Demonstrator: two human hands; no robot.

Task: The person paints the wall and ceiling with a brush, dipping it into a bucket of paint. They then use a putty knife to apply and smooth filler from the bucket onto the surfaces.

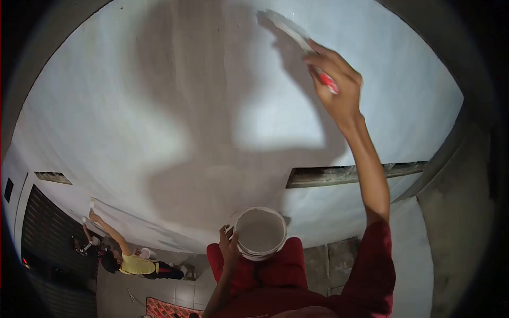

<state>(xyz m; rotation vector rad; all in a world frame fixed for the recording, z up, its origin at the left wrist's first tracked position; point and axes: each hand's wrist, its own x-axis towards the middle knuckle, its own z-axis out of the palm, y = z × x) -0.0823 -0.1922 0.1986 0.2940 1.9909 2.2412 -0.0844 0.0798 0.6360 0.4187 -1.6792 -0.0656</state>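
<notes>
White paint could drip from the brush (297, 33) my right hand (335, 85) grips against the wall (132, 106), or spill if my left hand (229, 249) tips the bucket (260, 233) it clasps at my chest

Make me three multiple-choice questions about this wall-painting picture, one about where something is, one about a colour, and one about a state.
1. Where is the round white plastic bucket?
A. Held in the left hand at chest height
B. Standing on the floor
C. Hanging on the wall

2. What colour is the handle of the paintbrush in the right hand?
A. Blue
B. Red
C. Green

3. How is the paintbrush's tip placed?
A. Dipped in the bucket
B. Lying on the floor
C. Pressed to the pale wall

Answers: 1 A, the left hand's fingers grip its rim in front of the red shirt. 2 B, red shows beneath the right hand's fingers. 3 C, the bristles meet the wall high up, beside their own shadow.
</notes>
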